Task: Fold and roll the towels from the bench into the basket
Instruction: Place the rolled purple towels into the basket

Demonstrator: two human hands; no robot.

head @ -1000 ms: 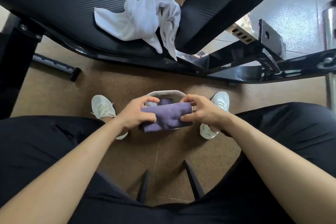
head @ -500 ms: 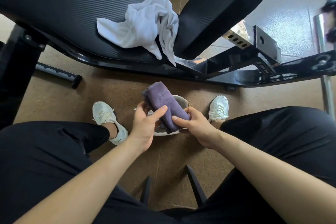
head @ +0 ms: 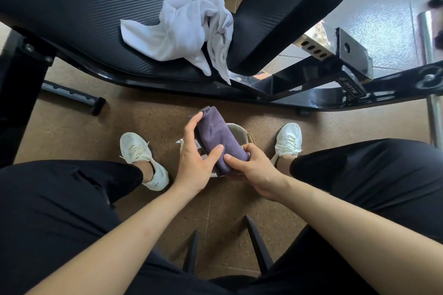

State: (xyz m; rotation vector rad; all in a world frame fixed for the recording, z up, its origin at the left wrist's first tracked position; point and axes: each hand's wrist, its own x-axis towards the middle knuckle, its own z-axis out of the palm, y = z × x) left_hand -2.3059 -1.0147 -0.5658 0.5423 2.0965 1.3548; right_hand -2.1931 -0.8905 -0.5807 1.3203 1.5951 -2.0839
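Note:
A rolled purple towel [head: 215,134] stands tilted over the small white basket [head: 241,130] on the floor between my feet. My left hand [head: 194,158] grips the roll along its left side, fingers at the top and thumb near the lower part. My right hand [head: 249,167] holds the roll's lower end from the right. The basket is mostly hidden behind the towel and my hands. A crumpled white towel [head: 184,29] lies on the black bench seat [head: 84,14] ahead.
The bench's black back pad [head: 287,7] and its steel frame [head: 311,88] cross the view above the basket. My white shoes [head: 141,155] [head: 288,139] flank the basket. Black stool legs [head: 256,242] show between my knees. A chrome bar [head: 429,38] stands at right.
The purple roll was turned from lying crosswise between both hands to standing on end, tilted over the basket. My left hand shifted up along its side; my right hand went to its lower end.

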